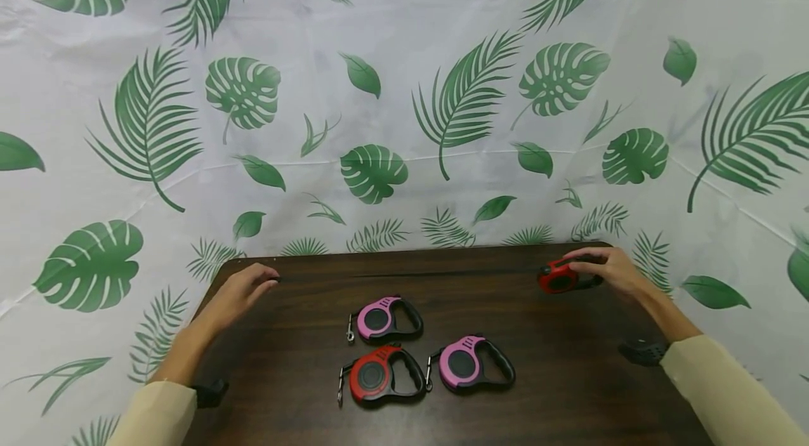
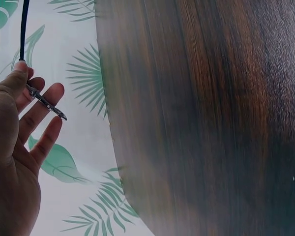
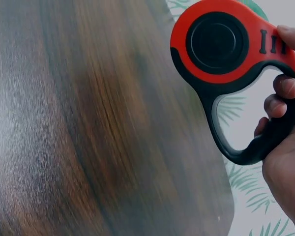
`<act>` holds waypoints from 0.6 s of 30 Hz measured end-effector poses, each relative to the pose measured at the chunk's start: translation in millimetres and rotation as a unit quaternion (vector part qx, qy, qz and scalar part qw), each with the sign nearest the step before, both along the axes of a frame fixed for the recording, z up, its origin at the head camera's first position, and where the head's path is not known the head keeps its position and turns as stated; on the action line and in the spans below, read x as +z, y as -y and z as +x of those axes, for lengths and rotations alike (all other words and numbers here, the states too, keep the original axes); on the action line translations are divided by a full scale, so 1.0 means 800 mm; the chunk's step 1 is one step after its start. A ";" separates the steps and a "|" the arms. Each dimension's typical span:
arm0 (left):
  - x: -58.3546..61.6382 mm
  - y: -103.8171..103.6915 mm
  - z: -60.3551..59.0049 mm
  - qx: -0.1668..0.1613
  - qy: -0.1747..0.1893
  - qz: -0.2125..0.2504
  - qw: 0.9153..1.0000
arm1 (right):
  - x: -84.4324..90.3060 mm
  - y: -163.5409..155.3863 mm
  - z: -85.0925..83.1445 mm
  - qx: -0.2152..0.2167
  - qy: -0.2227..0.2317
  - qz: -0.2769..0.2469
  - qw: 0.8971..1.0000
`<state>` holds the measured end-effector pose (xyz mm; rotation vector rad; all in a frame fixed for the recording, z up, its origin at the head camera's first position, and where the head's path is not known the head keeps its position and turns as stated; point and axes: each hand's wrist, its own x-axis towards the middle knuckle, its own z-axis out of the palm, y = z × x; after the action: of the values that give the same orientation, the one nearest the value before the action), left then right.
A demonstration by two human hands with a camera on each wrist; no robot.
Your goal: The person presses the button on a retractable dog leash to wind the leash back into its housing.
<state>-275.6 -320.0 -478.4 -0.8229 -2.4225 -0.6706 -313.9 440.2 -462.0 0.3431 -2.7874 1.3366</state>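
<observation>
In the right wrist view a red and black retractable dog leash (image 3: 226, 81) hangs in my right hand (image 3: 290, 118), fingers curled through its handle and thumb on top. The head view has the same right hand (image 1: 609, 270) above the table's right side. My left hand (image 1: 243, 291) is raised over the left side, far from the leash body. Between its thumb and index finger it pinches the black leash strap (image 2: 23, 29), and the metal clip (image 2: 46, 102) lies across the fingers. Only a faint dark line of the strap shows between the hands in the head view.
On the dark wooden table (image 1: 284, 362) lie a pink leash (image 1: 379, 319), a red leash (image 1: 373, 376) and another pink leash (image 1: 464, 363), close together near the middle, clips to the left. A white leaf-patterned cloth (image 1: 392, 81) hangs behind and beside the table.
</observation>
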 end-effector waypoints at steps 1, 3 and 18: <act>0.000 -0.001 0.000 0.001 -0.001 0.000 1.000 | 0.000 0.002 0.000 0.000 -0.004 0.007 1.000; -0.001 -0.003 -0.002 0.000 -0.003 0.000 1.000 | 0.002 0.006 -0.001 0.001 -0.013 0.014 1.000; 0.003 -0.020 -0.001 -0.009 0.007 0.007 1.000 | 0.007 0.034 -0.005 0.028 -0.047 0.003 0.998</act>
<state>-276.5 -304.4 -476.2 -0.8370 -2.4225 -0.7012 -317.6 413.1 -456.2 0.4759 -2.7246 1.2863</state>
